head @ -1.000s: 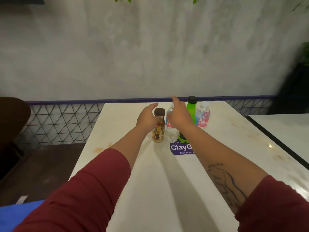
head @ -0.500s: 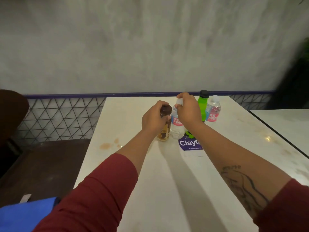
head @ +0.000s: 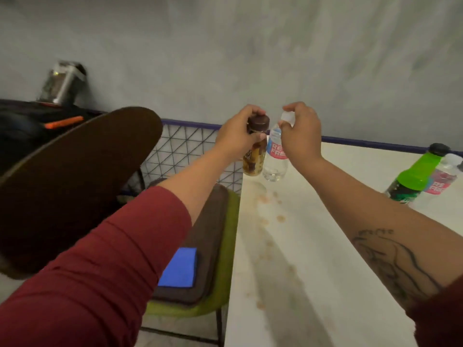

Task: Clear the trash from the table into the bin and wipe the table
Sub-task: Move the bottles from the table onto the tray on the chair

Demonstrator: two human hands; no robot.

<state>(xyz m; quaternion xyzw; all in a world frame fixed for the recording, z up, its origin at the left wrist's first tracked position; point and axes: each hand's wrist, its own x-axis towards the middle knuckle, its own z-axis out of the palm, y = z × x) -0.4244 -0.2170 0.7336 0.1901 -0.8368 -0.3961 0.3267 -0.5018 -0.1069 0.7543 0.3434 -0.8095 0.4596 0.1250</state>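
Our left grip [head: 236, 140] is curled round the neck of a brown-capped drink bottle [head: 255, 159], fingers wrapped just under the cap. Beside it, our right grip [head: 302, 136] pinches the white cap of a clear water bottle [head: 275, 161] with a pink and blue label. The two bottles hang upright, side by side and almost touching, and seem lifted just off the white surface [head: 325, 246] at its far left edge. Below them, orange-brown stains [head: 265, 200] dot the surface. Well to the right of the right grip, a green bottle [head: 416, 175] with a black cap and a second water bottle [head: 444, 177] stand together. Below the left grip sits a chair [head: 225, 246] with a green seat, a blue cloth [head: 179, 267] on its brown cushion.
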